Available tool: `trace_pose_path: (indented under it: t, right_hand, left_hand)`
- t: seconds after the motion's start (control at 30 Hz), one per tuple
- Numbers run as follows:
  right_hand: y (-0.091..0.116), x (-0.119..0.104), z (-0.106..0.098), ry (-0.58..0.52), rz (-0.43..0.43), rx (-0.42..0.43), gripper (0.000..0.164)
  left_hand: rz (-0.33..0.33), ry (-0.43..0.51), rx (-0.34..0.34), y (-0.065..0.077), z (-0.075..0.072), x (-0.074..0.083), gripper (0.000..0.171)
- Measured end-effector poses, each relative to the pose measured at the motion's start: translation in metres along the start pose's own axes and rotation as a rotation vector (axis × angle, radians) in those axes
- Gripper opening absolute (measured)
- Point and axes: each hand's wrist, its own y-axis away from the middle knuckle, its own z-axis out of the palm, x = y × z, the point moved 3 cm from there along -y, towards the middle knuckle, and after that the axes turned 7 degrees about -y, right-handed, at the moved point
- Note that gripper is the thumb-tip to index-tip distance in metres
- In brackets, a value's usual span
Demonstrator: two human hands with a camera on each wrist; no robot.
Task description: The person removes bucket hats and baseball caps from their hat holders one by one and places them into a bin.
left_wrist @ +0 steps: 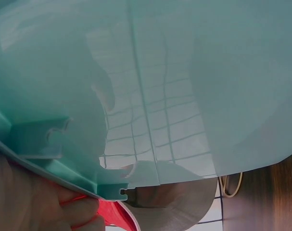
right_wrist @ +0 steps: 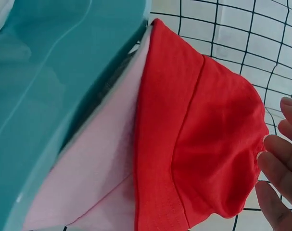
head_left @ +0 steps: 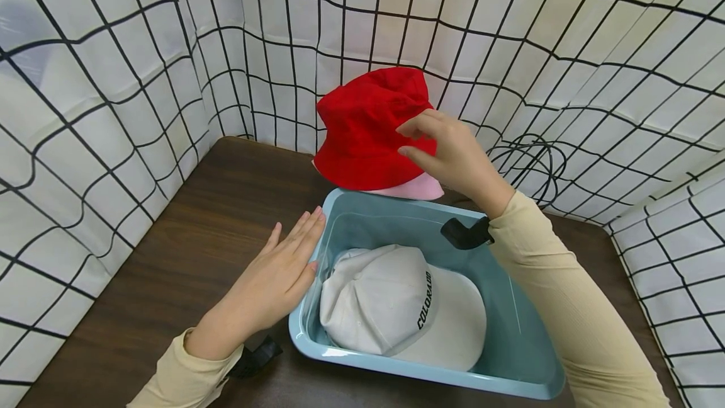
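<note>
My left hand (head_left: 280, 269) lies with straight fingers along the left rim of a light blue plastic tub (head_left: 391, 367). Inside the tub sits a white baseball cap (head_left: 376, 307) with COLORADO lettering, its brim pointing right. Behind the tub stands a red bucket hat (head_left: 365, 128) on top of a pink hat (head_left: 416, 187), whose brim peeks out below. My right hand (head_left: 447, 150) hovers in front of the red hat with fingers loosely bent and nothing between them. In the right wrist view its fingertips (right_wrist: 273, 166) come right at the red hat's crown.
White walls with a black wire grid (head_left: 317, 36) enclose the dark brown wooden table (head_left: 215, 206) at the back and sides. A coil of black cable (head_left: 532, 165) hangs at the back right. The tub's outer wall (left_wrist: 160, 86) fills most of the left wrist view.
</note>
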Motion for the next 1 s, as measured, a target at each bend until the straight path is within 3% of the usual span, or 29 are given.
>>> trace_pose_path:
  t: [0.37, 0.77, 1.0]
  right_hand:
    - [-0.018, 0.006, -0.005, 0.012, 0.024, 0.084, 0.027]
    - [-0.038, 0.019, -0.006, 0.067, 0.137, 0.079, 0.029]
    - [-0.05, 0.018, -0.003, 0.107, 0.13, 0.074, 0.031]
  left_hand:
    - [-0.009, 0.011, -0.005, 0.003, -0.001, 0.001, 0.062]
    - [0.002, 0.016, 0.005, 0.002, 0.0, 0.0, 0.062]
    - [0.003, 0.016, 0.005, 0.001, 0.0, 0.0, 0.063]
